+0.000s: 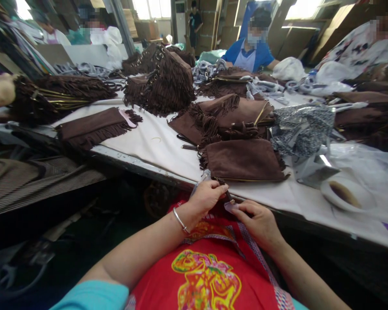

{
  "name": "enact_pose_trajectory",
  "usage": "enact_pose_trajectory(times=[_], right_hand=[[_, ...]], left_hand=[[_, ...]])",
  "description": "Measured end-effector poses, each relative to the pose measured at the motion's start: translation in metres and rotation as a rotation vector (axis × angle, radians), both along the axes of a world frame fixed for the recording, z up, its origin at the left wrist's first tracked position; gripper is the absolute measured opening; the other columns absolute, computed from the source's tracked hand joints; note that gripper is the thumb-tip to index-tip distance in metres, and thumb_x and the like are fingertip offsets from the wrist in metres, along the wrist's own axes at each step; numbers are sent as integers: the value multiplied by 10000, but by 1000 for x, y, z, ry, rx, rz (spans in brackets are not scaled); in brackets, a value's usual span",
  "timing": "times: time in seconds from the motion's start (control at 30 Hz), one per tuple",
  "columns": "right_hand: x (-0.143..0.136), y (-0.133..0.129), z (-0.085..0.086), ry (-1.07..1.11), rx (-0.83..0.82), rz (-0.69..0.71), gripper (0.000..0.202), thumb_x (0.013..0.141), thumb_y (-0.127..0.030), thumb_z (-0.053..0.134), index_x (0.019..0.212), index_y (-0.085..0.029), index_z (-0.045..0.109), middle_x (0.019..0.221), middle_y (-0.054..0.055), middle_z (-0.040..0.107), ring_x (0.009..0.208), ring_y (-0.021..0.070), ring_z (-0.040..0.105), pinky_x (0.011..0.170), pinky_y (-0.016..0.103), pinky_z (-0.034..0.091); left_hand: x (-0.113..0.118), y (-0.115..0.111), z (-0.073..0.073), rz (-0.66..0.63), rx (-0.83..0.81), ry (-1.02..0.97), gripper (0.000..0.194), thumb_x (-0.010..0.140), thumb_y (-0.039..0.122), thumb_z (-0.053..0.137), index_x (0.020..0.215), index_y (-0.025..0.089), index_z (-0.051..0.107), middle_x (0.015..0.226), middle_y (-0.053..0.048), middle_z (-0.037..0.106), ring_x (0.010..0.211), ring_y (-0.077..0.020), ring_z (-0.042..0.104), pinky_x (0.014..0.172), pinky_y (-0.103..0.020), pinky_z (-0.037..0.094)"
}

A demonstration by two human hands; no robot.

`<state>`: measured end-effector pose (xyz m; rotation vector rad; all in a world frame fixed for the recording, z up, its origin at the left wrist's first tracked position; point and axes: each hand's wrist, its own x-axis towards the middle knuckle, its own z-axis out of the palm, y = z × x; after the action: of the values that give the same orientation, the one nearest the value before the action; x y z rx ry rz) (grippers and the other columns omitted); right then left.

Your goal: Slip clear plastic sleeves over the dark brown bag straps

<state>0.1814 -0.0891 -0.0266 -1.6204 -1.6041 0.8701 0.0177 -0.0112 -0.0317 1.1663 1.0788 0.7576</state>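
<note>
My left hand (205,197) pinches a narrow dark brown strap (228,196) at the table's front edge. Grey-white wrapping (204,177) shows just behind its fingers. At the strap's lower end, a small metal fitting is visible. My right hand (258,220) is closed there, with a small pale, translucent wrapper (229,206) between thumb and fingers. Directly beyond both hands lies a flat brown fringed pouch (244,159) with a zip along its near edge. More brown fringed pouches (226,114) are heaped behind it.
A single fringed pouch (93,125) lies left on the white-covered table (148,148). Tall brown piles (168,79) stand farther back. At right are a speckled plastic-wrapped bundle (302,127), a tape roll (344,193) and clear plastic (371,163). Several people are around the table.
</note>
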Motion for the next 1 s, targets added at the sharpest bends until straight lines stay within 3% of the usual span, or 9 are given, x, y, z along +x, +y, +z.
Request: enact_pose_trajectory(times=[0.27, 0.43, 0.7, 0.87, 1.0], right_hand=[[0, 0, 5, 36, -23, -46, 209, 790, -409, 655, 796, -234, 769, 812, 26, 724, 753, 183, 657, 724, 284, 486], [0, 2, -2, 145, -194, -131, 257, 734, -443, 688, 797, -207, 770, 791, 36, 741, 753, 208, 664, 718, 300, 496], [-7, 13, -13, 400, -301, -112, 359, 755, -491, 671, 808, -149, 766, 777, 77, 749, 685, 199, 644, 650, 291, 488], [-23, 27, -16, 606, -360, -169, 437, 679, -537, 730, 825, -126, 762, 725, 86, 738, 592, 192, 625, 565, 285, 474], [-33, 31, -19, 665, -403, -220, 464, 637, -550, 753, 811, -120, 750, 635, 53, 701, 506, 160, 567, 499, 267, 431]], left_hand=[[-2, 0, -2, -27, 109, 152, 352, 797, 485, 596, 652, 165, 621, 614, -7, 565, 572, -123, 458, 512, -243, 314], [-5, -4, -6, -69, 127, 101, 328, 792, 468, 614, 674, 164, 643, 636, 2, 573, 570, -117, 456, 511, -235, 328], [-10, -8, 1, -199, -169, -186, 287, 751, 431, 688, 778, 146, 694, 730, -64, 664, 643, -173, 600, 634, -295, 471], [-21, -12, 5, -104, -285, -271, 339, 680, 364, 763, 936, 156, 686, 838, -60, 667, 660, -148, 615, 676, -307, 503], [-31, -21, 0, -11, -390, -204, 360, 657, 391, 772, 894, 142, 663, 823, -53, 655, 654, -138, 620, 639, -275, 489]])
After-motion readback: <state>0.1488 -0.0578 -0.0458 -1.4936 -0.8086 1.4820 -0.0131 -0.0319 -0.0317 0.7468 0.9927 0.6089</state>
